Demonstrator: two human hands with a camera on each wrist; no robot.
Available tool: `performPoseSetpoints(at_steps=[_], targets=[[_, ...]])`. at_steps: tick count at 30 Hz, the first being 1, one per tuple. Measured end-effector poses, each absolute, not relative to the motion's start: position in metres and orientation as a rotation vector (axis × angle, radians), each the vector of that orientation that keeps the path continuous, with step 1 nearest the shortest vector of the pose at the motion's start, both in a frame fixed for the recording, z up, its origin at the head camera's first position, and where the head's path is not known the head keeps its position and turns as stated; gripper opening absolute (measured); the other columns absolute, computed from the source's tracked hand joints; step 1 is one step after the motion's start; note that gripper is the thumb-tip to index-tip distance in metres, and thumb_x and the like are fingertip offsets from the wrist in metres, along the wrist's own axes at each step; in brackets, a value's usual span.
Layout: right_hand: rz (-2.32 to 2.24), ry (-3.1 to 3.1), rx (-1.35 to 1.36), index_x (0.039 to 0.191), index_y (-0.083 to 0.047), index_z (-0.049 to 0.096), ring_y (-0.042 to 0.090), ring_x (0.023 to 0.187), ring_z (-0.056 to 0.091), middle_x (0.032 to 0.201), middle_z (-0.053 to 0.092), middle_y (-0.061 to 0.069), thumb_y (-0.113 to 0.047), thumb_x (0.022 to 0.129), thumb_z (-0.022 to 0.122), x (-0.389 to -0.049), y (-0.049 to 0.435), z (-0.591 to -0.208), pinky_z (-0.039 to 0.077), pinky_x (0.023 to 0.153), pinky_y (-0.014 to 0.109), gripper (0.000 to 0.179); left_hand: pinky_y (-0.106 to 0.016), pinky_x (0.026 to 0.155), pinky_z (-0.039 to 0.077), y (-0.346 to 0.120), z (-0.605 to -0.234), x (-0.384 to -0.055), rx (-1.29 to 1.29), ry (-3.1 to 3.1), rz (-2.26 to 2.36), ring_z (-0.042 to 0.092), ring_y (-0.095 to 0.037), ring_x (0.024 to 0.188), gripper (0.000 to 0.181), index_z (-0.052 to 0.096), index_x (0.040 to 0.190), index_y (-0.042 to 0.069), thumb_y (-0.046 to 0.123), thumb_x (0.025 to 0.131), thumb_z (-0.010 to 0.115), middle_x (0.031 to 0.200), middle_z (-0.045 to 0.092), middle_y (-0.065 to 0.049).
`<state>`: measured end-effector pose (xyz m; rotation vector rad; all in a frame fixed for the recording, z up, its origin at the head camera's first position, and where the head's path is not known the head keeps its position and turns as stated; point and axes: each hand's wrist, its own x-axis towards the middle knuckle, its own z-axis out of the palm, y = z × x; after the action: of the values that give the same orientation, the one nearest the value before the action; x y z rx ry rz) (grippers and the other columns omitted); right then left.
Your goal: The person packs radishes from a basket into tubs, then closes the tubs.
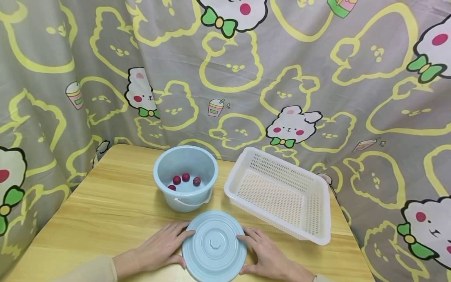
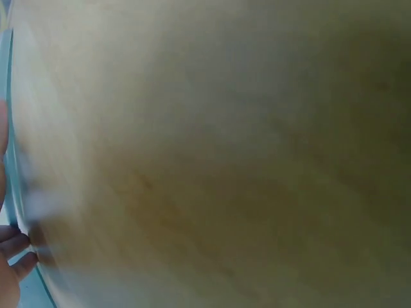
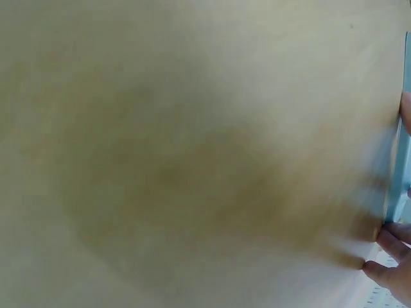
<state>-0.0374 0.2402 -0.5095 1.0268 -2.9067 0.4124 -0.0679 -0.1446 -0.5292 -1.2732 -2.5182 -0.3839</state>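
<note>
A light blue round lid (image 1: pixel 215 244) with a small knob lies flat at the near middle of the table in the head view. My left hand (image 1: pixel 160 246) grips its left rim, index finger over the edge and thumb lower down. On the opposite side my right hand (image 1: pixel 269 252) holds the right rim in much the same way. Just behind the lid stands a light blue bucket (image 1: pixel 186 199) with several small dark red round fruits (image 1: pixel 185 177) on its bottom. Both wrist views show mostly blurred tabletop, with fingertips at the lid's edge.
A white perforated plastic basket (image 1: pixel 278 207) sits to the right of the bucket, angled on the wooden table (image 1: pixel 112 188). The bucket's white handle (image 1: pixel 192 203) hangs down at its front. A patterned grey curtain (image 1: pixel 239 78) hangs behind the table and along its sides.
</note>
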Motion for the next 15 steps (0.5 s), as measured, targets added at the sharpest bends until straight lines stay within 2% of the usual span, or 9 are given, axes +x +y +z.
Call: performPoseSetpoints(at_steps=[7, 15], targets=[[0.505, -2.894, 1.041, 0.148, -0.019, 0.056, 0.027, 0.141, 0.054, 0.161, 0.051, 0.009, -0.082, 0.074, 0.071, -0.0353, 0.2402, -0.5110, 0.057, 0.107, 0.052, 0.098, -0.047, 0.103, 0.058, -0.1458, -0.5258, -0.0647, -1.285, -2.499, -0.437, 0.061, -0.027, 0.129, 0.083, 0.058, 0.144, 0.012, 0.072, 0.086, 0.061, 0.148, 0.058, -0.017], [0.773, -2.977, 0.950, 0.153, -0.024, 0.049, 0.031, 0.147, 0.048, 0.163, 0.046, 0.005, -0.076, 0.070, 0.078, -0.0341, 0.2409, -0.5124, 0.051, 0.112, 0.061, 0.103, -0.046, 0.103, 0.058, -0.1466, -0.5284, -0.0638, -1.290, -2.497, -0.463, 0.060, -0.026, 0.131, 0.083, 0.057, 0.146, 0.013, 0.071, 0.087, 0.061, 0.150, 0.056, -0.016]])
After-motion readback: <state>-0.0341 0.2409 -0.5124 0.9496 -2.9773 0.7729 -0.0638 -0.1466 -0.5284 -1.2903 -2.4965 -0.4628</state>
